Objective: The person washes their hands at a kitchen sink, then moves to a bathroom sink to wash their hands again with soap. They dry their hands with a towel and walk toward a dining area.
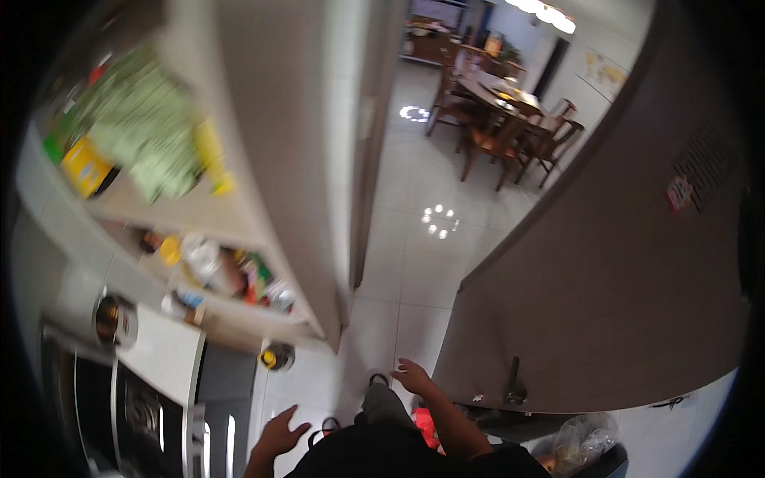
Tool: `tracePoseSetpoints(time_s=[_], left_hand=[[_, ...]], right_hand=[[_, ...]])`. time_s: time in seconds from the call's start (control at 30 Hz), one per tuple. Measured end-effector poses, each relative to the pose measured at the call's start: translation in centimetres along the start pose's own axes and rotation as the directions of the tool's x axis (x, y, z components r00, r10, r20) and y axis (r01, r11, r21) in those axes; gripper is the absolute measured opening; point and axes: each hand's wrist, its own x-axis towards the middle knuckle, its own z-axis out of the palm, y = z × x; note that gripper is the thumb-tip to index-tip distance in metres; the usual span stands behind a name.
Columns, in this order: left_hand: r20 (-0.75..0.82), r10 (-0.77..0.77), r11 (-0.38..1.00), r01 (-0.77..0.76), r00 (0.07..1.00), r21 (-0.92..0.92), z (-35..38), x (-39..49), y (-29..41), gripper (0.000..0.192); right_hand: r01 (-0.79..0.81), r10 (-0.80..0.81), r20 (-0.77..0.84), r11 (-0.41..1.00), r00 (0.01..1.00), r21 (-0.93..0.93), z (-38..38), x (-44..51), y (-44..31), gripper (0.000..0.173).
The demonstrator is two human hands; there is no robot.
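My left hand [281, 433] hangs empty over the light tiled floor [376, 310], its thumb and fingers apart. Held out in front of my body, my right hand [412, 376] is also empty, its fingers loosely spread. To its right is a brown door [574, 287] standing ajar, with a dark lever handle [514, 385] apart from the hand. A jar with a yellow label [272, 357] stands low on the left, ahead of my left hand. Both feet are partly visible below me.
Left is a shelf unit [263, 197] holding a pale green bag [149, 125] and several blurred packages. Beneath it are a white counter [173, 352] and black appliances [146, 418]. A bin with a clear plastic bag [586, 439] is at lower right. Beyond the doorway stand a dining table [478, 89] and wooden chairs [493, 143].
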Motion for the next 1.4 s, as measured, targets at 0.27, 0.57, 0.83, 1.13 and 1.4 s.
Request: tracePoseSetpoints(time_s=[0.27, 0.57, 0.83, 1.13, 1.4], left_hand=[[0.175, 0.445, 0.883, -0.398, 0.878, -0.249, 3.8, 27.9, 26.2, 0.057], [0.059, 0.296, 0.950, -0.287, 0.954, -0.126, 1.0, 53.6, 43.7, 0.058], [0.058, 0.035, 0.985, -0.025, 0.998, -0.172, -1.1, 83.8, 52.5, 0.053], [0.558, 0.536, -0.241, -0.748, -0.634, -0.619, 16.6, 102.3, 106.4, 0.065], [-0.027, 0.322, -0.358, -0.095, -0.946, -0.929, 33.8, 87.6, 124.0, 0.100]], right_hand=[[-0.283, 0.189, -0.662, 0.958, 0.725, -0.036, -14.4, 17.8, 9.2, 0.047], [-0.730, 0.756, -0.126, 0.553, 0.642, -0.402, -32.1, 24.5, 20.3, 0.040], [-0.387, 0.364, 0.197, 0.917, 0.910, 0.094, -43.8, 35.5, 20.3, 0.042], [0.212, 0.097, -0.615, 0.888, 0.782, 0.409, -70.3, 74.0, 9.0, 0.062], [0.319, 0.536, -0.833, 0.773, 0.137, 0.549, -89.0, 71.6, 2.1, 0.047]])
